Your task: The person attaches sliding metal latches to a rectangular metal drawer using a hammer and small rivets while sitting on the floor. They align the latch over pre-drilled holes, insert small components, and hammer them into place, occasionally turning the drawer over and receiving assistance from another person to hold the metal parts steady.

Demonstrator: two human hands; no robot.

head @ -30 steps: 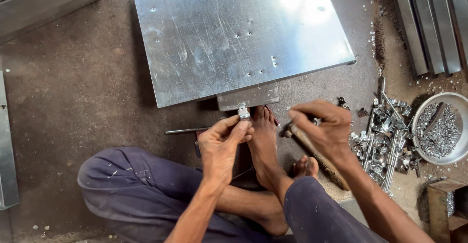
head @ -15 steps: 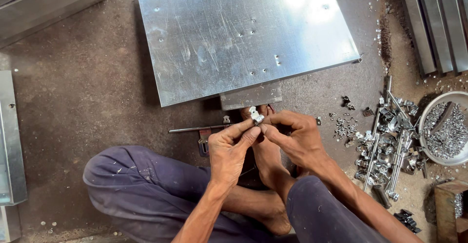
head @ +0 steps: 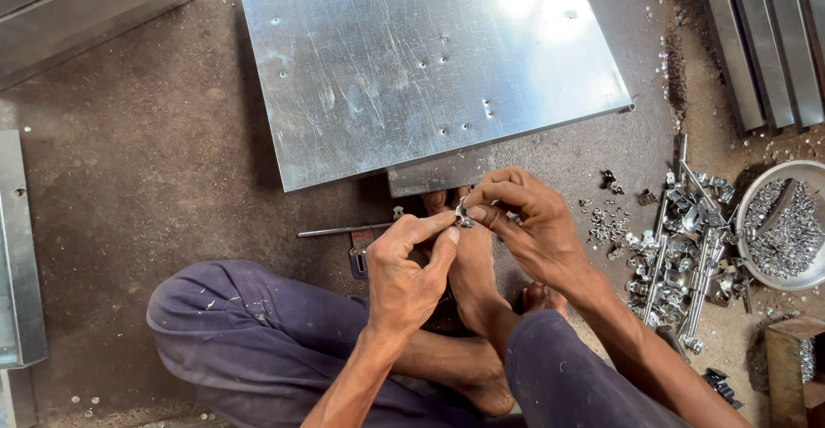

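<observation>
I sit cross-legged on the floor in blue trousers, with a bare foot under my hands. My left hand [head: 411,266] and my right hand [head: 526,222] meet over that foot. Both pinch one small shiny metal fitting [head: 464,217] between their fingertips. Just beyond the hands lies a large scratched metal panel [head: 412,58] with a few small holes, and a small metal tab [head: 440,173] sticks out from under its near edge. What exactly the fitting is, I cannot tell.
A thin metal rod [head: 344,231] lies left of my hands. At the right sit a heap of small metal fittings and rods [head: 683,247], a round bowl of screws [head: 786,226] and long metal channels [head: 765,33]. Metal boxes [head: 21,247] stand at the left.
My right hand came in from the right, where it was near the heap of fittings, and joined my left hand on the small fitting. The view has shifted slightly.
</observation>
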